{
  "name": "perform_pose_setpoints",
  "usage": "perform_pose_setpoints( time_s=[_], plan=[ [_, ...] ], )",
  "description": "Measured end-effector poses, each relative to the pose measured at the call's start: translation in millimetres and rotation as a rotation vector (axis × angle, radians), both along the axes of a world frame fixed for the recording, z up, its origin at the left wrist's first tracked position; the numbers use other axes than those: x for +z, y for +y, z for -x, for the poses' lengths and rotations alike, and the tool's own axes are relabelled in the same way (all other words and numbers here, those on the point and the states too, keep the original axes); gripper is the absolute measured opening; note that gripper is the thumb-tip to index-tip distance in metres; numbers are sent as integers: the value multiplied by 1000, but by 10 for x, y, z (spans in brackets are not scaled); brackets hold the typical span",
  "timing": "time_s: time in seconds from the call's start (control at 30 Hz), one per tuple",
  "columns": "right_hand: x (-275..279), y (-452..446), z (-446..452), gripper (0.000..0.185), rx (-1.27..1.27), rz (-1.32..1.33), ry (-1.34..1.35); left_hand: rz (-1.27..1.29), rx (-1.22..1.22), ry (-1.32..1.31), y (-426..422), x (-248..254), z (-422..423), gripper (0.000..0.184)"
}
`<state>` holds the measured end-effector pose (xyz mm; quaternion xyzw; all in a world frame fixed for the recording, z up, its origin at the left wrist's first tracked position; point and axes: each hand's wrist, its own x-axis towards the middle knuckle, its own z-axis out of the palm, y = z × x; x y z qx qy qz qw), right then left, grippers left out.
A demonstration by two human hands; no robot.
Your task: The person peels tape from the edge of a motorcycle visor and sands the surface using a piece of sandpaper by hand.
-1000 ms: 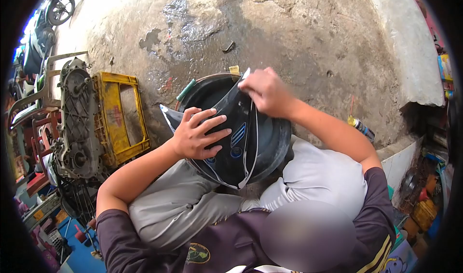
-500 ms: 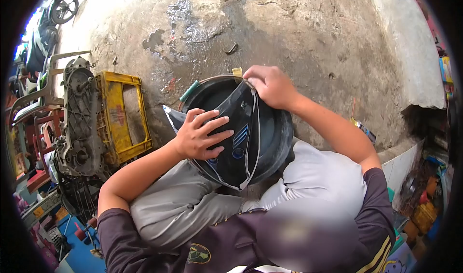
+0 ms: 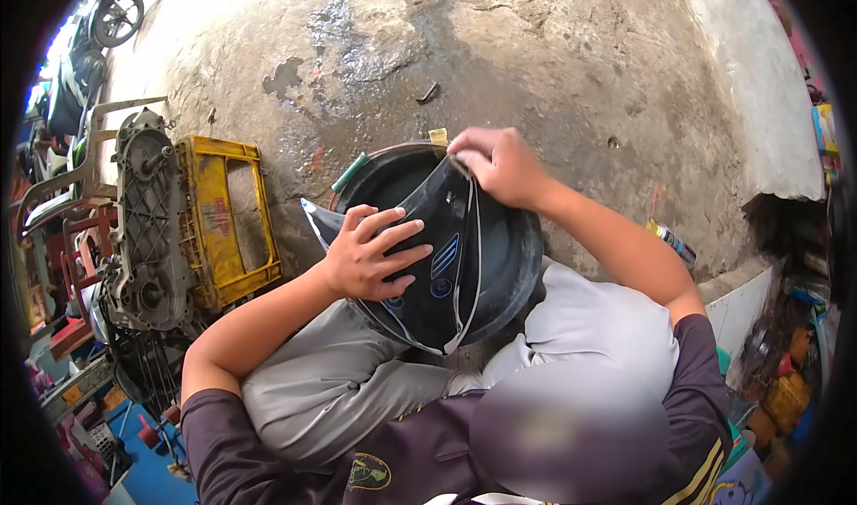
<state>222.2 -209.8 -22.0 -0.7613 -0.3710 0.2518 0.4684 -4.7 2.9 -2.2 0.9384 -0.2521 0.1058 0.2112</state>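
Note:
A black motorcycle body panel (image 3: 427, 228) with white edges and blue stripe marks lies tilted across a round black basin (image 3: 527, 277). My left hand (image 3: 368, 253) rests on the panel's left part, its fingers spread over the surface. At the panel's upper tip is my right hand (image 3: 502, 164), thumb and fingers closed together over the edge. A small brownish bit shows under those fingertips, too small to name, and the hand is slightly blurred. Part of the panel is hidden under my left hand.
To the left stand a yellow crate (image 3: 207, 228) and a metal engine casing (image 3: 147, 219). A teal stick-like piece (image 3: 350, 173) lies at the basin's rim. A small can (image 3: 671, 242) lies beyond my right forearm. The concrete floor (image 3: 571, 68) has wet patches.
My right hand has shifted very slightly at the panel's tip, its fingers a little lower. My left hand stays in nearly the same place on the panel.

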Motion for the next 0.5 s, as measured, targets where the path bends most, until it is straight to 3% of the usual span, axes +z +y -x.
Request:
perform_pose_setpoints(
  time_s=[0.5],
  plan=[
    [123,-23,127,17,-14,21,-2,-4,2,-8,1,-11,11,52]
  ],
)
